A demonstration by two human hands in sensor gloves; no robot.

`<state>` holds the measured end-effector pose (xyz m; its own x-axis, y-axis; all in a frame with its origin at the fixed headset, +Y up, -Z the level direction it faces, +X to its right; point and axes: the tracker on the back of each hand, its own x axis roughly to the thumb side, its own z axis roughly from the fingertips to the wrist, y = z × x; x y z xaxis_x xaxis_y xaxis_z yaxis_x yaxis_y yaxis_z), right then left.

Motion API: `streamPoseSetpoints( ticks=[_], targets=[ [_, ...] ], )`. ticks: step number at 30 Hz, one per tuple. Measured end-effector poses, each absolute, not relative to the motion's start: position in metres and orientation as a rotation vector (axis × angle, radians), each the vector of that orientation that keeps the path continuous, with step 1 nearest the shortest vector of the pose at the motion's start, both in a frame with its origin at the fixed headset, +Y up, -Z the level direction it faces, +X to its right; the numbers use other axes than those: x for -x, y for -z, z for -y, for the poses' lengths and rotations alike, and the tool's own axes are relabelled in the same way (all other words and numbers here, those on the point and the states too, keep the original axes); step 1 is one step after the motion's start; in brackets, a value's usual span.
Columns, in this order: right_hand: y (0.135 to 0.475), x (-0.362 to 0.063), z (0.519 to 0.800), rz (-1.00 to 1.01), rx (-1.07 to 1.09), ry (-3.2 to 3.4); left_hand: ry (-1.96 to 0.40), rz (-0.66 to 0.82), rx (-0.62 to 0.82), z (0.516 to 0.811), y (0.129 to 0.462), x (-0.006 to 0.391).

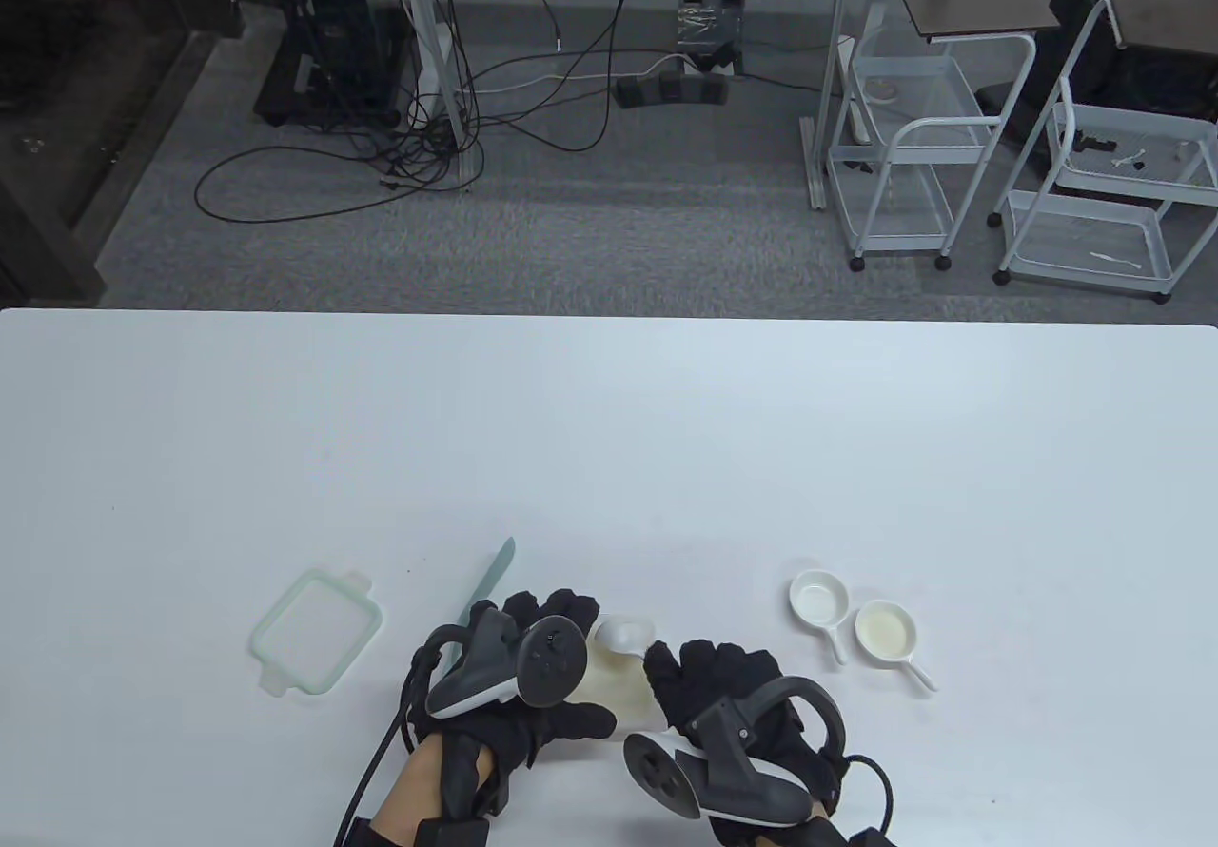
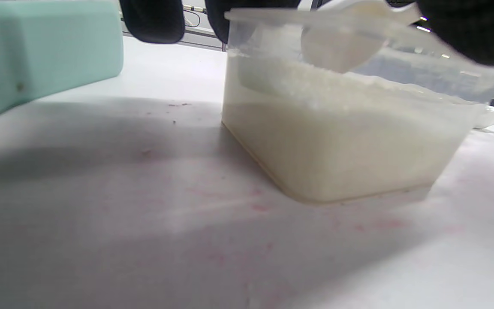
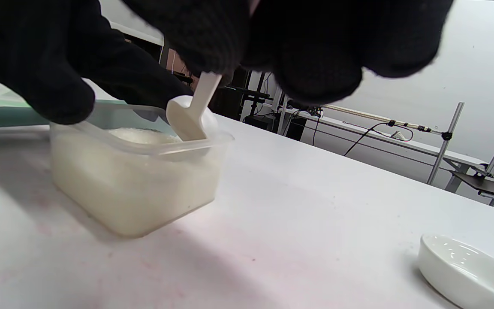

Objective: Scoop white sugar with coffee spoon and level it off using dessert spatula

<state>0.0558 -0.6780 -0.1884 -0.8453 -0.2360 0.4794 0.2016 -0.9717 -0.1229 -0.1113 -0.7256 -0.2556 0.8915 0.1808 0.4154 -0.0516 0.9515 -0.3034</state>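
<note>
The right hand [image 1: 737,695], at the bottom centre of the table view, pinched the handle of the white spoon [image 3: 191,113], fingers closed round it. The spoon's bowl sat at the sugar's [image 3: 137,136] surface inside the clear tub [image 2: 341,141], low in the frame between both hands. The left hand [image 1: 533,685] gripped the pale green spatula [image 1: 487,581], whose blade angled up and away to the tub's left.

Left of that lay the green-rimmed lid [image 1: 317,633]; to the right, well apart from the tub, stood two small white handled dishes [image 1: 861,623].

The white table [image 1: 609,428] filled the lower frame; beyond it were grey carpet, tangled cables [image 1: 447,114] and wire trolleys [image 1: 904,152].

Only the wrist views showed the tub mostly full, and faint pinkish marks on the table.
</note>
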Motion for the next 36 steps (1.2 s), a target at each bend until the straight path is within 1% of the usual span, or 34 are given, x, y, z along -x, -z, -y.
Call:
streamPoseSetpoints(
  ticks=[4, 10, 13, 18, 23, 28, 31, 34, 36],
  targets=[
    [0.188, -0.054, 0.681, -0.053, 0.737, 2.807, -0.121, 0.456, 0.293, 0.726, 0.256, 0.111],
    [0.196, -0.063, 0.687, 0.153, 0.747, 3.091, -0.118, 0.452, 0.299, 0.726, 0.256, 0.110],
    [0.203, -0.073, 0.691, 0.266, 0.709, 3.290, -0.115, 0.451, 0.300, 0.726, 0.256, 0.110],
    [0.215, -0.091, 0.701, 0.554, 0.556, 3.628, -0.109, 0.449, 0.300, 0.726, 0.255, 0.110],
    [0.223, -0.111, 0.712, 0.893, 0.314, 3.877, -0.105, 0.447, 0.298, 0.726, 0.255, 0.109],
    [0.225, -0.125, 0.710, 0.984, 0.199, 3.983, -0.099, 0.444, 0.290, 0.726, 0.254, 0.109],
    [0.225, -0.131, 0.708, 1.111, 0.166, 4.041, -0.102, 0.446, 0.289, 0.726, 0.254, 0.109],
    [0.225, -0.133, 0.705, 1.106, 0.168, 4.075, -0.107, 0.456, 0.299, 0.724, 0.254, 0.111],
    [0.224, -0.134, 0.703, 1.102, 0.186, 4.091, -0.153, 0.429, 0.299, 0.714, 0.257, 0.123]
  ],
)
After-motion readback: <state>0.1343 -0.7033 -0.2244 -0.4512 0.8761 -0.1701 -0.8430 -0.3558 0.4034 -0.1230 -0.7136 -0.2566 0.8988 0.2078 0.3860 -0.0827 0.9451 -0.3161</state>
